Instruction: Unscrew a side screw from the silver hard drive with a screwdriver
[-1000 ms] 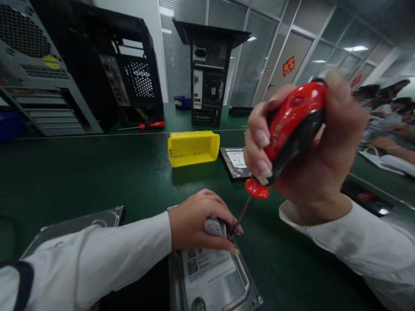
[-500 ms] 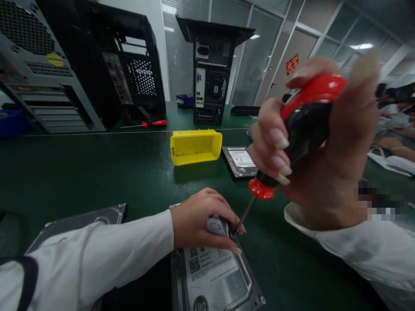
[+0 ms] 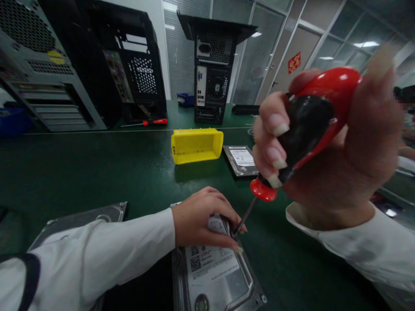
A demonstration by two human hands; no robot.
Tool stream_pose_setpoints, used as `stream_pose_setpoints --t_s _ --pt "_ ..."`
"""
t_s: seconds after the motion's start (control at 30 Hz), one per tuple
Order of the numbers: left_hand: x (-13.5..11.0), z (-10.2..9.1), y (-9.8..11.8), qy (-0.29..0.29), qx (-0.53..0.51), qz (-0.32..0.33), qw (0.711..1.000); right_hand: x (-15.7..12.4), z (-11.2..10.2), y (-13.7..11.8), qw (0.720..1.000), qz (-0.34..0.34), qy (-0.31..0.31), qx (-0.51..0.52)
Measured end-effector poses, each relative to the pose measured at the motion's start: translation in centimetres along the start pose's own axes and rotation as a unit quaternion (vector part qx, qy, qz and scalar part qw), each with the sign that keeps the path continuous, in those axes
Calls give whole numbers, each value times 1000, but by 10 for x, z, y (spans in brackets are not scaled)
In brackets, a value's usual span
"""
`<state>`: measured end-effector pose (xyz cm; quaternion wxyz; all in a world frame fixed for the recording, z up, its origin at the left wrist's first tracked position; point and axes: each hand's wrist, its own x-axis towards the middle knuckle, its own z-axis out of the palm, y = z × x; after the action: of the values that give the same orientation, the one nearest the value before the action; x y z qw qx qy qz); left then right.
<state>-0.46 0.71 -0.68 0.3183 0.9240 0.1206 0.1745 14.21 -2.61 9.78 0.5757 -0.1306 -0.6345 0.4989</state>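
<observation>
My right hand [image 3: 343, 160] is wrapped around the red and black handle of a screwdriver [image 3: 311, 121], held tilted at the right. Its shaft runs down to the right edge of a silver hard drive [image 3: 223, 285] with a white printed label, lying on the table in front of me. My left hand [image 3: 204, 220] grips the top of this drive, thumb and fingers on either side of the screwdriver tip. The exact spot where the tip meets the drive is partly hidden by the fingers.
Beyond my hands stand a yellow bin [image 3: 197, 147] and a second hard drive [image 3: 240, 160]. Another drive [image 3: 113, 211] lies partly under my left sleeve. Computer cases [image 3: 214, 77] line the back, with a red-handled screwdriver [image 3: 155, 122] near them on the green table [image 3: 136, 172].
The screwdriver handle has turned in my right hand, which has rolled and shifted slightly right. My left hand and the drive keep their places.
</observation>
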Motion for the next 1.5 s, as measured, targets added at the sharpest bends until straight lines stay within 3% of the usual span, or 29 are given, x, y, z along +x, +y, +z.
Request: stream_pose_setpoints --t_s 0.17,1.2,1.5 --pt "0 0 1 -2 6 -4 1000 -2 5 1 999 24 -36 -2" --pt "1 3 -3 -2 2 13 1000 -4 1 7 998 48 6 -45" --pt "-1 1 0 10 4 3 1000 -3 3 7 997 67 -26 -36"
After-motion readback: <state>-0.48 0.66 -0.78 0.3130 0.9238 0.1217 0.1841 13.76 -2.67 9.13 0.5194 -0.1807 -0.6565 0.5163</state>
